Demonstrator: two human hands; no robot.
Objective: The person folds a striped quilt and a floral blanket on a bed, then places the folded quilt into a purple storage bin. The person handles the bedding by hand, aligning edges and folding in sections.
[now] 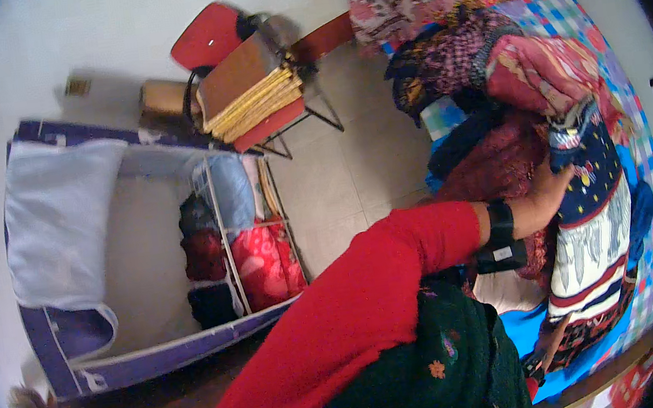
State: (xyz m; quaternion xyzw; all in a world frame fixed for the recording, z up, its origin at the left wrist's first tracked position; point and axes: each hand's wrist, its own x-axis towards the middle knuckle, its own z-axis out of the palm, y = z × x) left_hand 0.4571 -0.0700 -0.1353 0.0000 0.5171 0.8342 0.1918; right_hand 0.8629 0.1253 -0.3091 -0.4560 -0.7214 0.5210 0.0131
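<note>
A long patterned cloth or garment (590, 233), navy at one end and white with dark stripes further down, lies in a strip on the bed. My left hand (553, 185), below a red sleeve and a black wrist strap, has its fingers on the navy end and seems to pinch it. By the lower end is my right hand (554, 344), small and partly hidden; its grip is unclear. A maroon patterned cloth (495, 156) lies beside my left forearm. Beyond the navy end rests a bunched pink cloth (536, 71).
More dark crumpled clothes (449, 57) lie on the checked bedsheet (581, 13). Across the tiled floor (329, 173), a purple fabric wardrobe (156, 359) with folded clothes on its shelves appears on its side in view. A red chair (210, 31) carries a brown-and-yellow stack (252, 100).
</note>
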